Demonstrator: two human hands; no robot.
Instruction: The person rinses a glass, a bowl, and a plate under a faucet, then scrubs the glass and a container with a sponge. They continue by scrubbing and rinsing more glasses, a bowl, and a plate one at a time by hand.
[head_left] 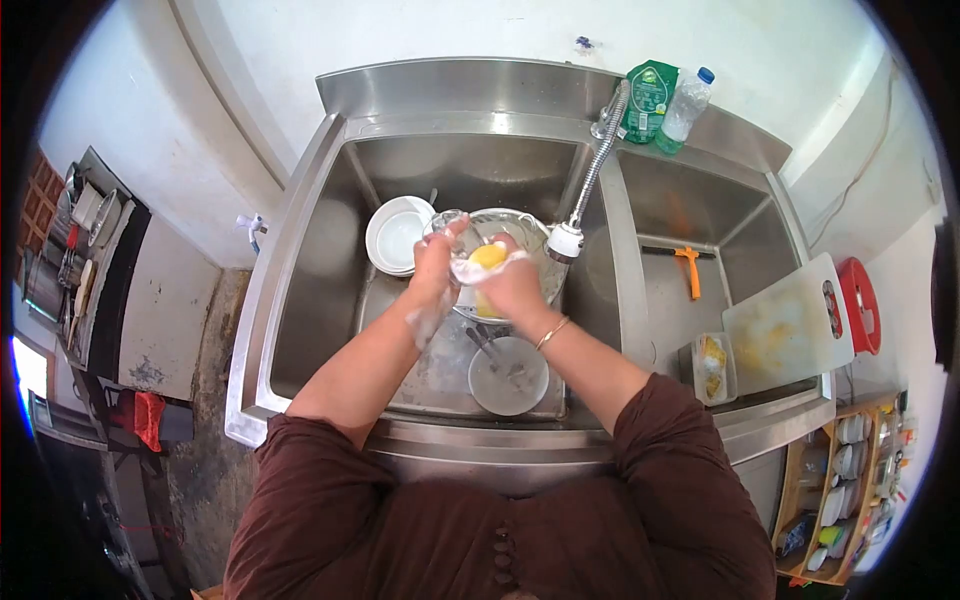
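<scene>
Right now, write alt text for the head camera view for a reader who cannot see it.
Seen from above, a person's soapy left hand holds a clear glass while the right hand presses a yellow sponge against it over the left basin of a steel double sink. White bowls sit behind; a white cutting board leans right.

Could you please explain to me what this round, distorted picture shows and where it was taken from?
It is one picture from a camera worn on a person's head, looking down, so its wide lens bends the edges. The person stands at a two-basin stainless steel sink. The left hand, covered in foam, holds a clear glass; the right hand presses a soapy yellow sponge against it. Beneath them are a metal bowl, a stack of white bowls and a grey bowl with cutlery. A white cutting board leans on the right basin.
</scene>
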